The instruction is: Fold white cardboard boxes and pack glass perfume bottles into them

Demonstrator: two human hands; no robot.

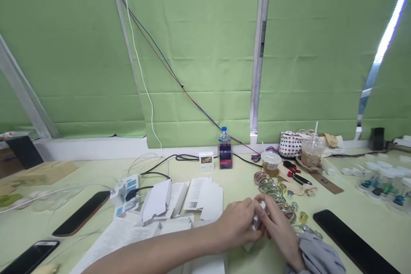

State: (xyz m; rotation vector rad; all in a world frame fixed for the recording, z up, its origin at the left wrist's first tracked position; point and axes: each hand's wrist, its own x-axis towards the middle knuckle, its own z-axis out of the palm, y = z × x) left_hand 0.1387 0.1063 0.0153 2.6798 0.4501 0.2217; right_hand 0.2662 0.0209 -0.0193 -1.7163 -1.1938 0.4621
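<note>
The left forearm (167,246) is bare and reaches in from the lower left, nearly level. The left hand (238,223) is curled, its back facing up. The right hand (278,227) slants up and leftward to meet it, fingers bent and fingertips close together; a sleeve (317,253) covers the arm behind the bare right wrist (294,253).

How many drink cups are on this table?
2: the amber drink cup, right of the blue-capped bottle, and the milky-brown drink cup with a straw, farther right, beside the patterned pouch.
</note>
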